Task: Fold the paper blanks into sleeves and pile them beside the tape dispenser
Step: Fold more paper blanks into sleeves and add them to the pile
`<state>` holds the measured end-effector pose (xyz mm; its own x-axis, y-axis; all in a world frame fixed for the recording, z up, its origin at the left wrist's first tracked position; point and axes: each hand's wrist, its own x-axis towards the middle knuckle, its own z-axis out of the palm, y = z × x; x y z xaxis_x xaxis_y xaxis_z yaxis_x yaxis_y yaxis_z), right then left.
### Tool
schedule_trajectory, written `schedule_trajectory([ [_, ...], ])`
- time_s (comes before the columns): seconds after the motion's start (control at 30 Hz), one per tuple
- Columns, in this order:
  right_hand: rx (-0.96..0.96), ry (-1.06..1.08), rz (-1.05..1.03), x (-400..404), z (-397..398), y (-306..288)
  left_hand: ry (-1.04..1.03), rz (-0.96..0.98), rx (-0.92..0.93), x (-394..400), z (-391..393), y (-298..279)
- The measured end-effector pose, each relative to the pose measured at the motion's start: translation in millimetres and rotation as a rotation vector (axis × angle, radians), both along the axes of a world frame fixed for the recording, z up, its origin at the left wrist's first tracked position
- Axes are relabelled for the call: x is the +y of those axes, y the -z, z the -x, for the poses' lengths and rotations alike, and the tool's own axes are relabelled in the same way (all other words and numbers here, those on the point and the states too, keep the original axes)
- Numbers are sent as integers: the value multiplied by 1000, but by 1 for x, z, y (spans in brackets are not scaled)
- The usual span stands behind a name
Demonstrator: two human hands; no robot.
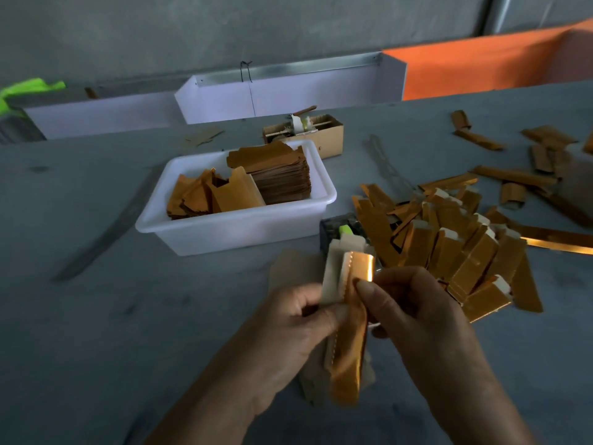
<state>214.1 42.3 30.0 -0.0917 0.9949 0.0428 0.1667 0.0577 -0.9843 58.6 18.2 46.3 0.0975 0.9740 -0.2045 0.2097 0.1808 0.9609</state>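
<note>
Gold-foil paper blank (349,342), partly folded, cream underside showing along its left flap: held upright above the grey desk (96,316) between both hands. Left hand (288,329): thumb and curled fingers pinching the blank's left edge at mid-height. Right hand (420,306): thumb and forefinger pinching the upper right fold, other fingers curled behind.

Folded sleeves (455,252), gold with cream ends: loose overlapping pile just beyond and to the right of the right hand, lying on the desk.

Tape dispenser (340,231), dark body with a green part: directly beyond the hands, touching the pile's left side, partly hidden by the held blank.

White plastic tub (224,232): beyond and left of the hands; holds a stack of flat blanks (282,178) and loose gold pieces.

Small cardboard box (324,136): behind the tub.

Scattered gold strips (513,175): far right, well apart from the hands.
</note>
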Motion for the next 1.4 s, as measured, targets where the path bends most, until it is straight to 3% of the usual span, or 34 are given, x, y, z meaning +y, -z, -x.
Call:
schedule_trajectory([
  [0.17,357,-131,250,0,0,-4,7,12,-16,-2,-3,3],
  [0.47,318,14,200,2,3,-6,-231,-235,83,-5,-15,10],
  [0.67,375,30,237,0,4,-7,-311,-555,488,-8,-24,9],
  [0.8,394,37,236,-3,7,-6,-198,-719,1049,-12,-33,11],
  [0.87,378,40,232,-3,7,-5,-203,-752,1204,-15,-41,14],
  [1.03,362,3,271,-5,7,1,-103,-472,1138,-21,-51,21],
  [1.17,333,57,259,-3,5,3,-135,-634,1144,-24,-48,20],
  [1.27,385,51,232,-1,3,-1,-143,-606,829,-21,-37,14],
  [1.4,359,37,183,-1,1,-5,-226,-162,259,-9,-26,3],
])
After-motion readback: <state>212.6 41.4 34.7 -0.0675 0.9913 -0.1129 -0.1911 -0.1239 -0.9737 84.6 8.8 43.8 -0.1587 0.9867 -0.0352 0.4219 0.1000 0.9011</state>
